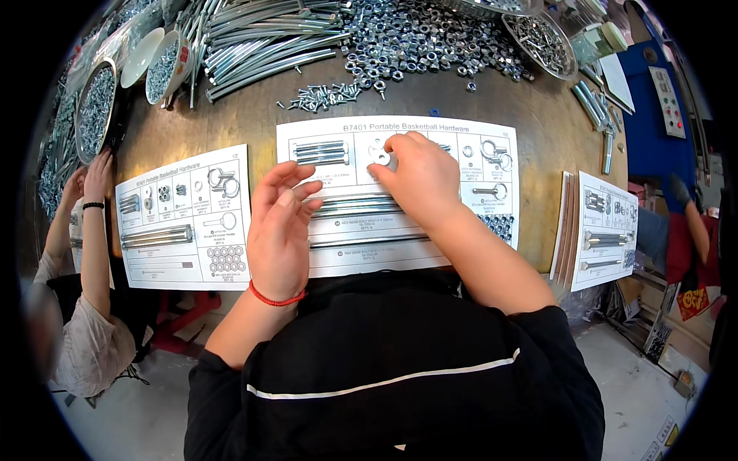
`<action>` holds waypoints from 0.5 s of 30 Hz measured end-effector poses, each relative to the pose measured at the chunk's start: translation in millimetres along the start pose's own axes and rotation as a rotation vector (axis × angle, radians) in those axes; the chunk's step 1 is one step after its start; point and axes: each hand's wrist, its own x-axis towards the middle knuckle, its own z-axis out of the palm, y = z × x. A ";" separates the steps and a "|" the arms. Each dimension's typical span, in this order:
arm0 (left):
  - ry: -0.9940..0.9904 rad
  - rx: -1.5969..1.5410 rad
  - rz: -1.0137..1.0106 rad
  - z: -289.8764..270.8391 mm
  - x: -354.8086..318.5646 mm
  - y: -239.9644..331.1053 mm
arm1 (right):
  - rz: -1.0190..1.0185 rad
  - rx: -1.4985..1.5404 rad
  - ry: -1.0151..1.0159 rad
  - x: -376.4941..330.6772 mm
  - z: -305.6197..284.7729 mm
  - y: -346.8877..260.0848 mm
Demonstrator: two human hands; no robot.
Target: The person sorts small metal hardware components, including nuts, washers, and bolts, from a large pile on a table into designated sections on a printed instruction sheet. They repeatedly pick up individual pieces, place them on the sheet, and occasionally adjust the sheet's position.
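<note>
Under the right hand (419,175) — washers (382,156) half hidden — sheet (346,253) print covered.

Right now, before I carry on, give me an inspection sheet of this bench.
Surface: round brown table, crowded.
Job's things: white hardware sheet with long bolts laid on it; washer.
Clutter: pile of nuts, loose rods, bowls of hardware, a second sheet.
Grippers: right hand pinches the washer; left hand open above the sheet.
Cables: nothing seen.
Surroundings: co-worker's arm at left; another person at right.
</note>
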 end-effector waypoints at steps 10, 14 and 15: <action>0.040 0.090 0.098 -37.8 -4.5 2.8 | 0.037 0.005 -0.057 2.9 5.4 -1.9; 0.087 0.352 0.099 -43.1 -12.7 4.9 | 0.060 0.046 -0.037 -8.0 -11.0 0.1; 0.108 0.455 0.092 -43.5 -17.1 5.4 | 0.082 0.073 -0.030 -15.9 -18.1 2.1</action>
